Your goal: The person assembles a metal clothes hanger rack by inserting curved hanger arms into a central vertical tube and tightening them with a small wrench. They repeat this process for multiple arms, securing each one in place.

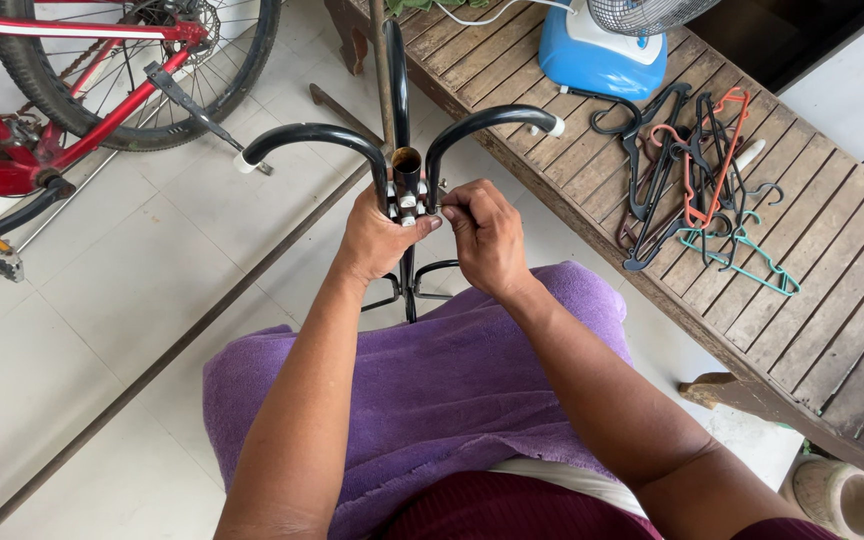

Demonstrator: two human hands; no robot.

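Black curved hooks [317,135] branch off a metal pole [407,170] at the middle of the scene. The left hand [377,235] wraps closed around the pole; the right hand [487,235] pinches a small fitting beside it. Hangers [697,170] lie at two o'clock on the wooden bench [832,260]; a red bicycle [72,90] stands at ten o'clock.

No packages, labels, signs or screens are showing anywhere in this view.
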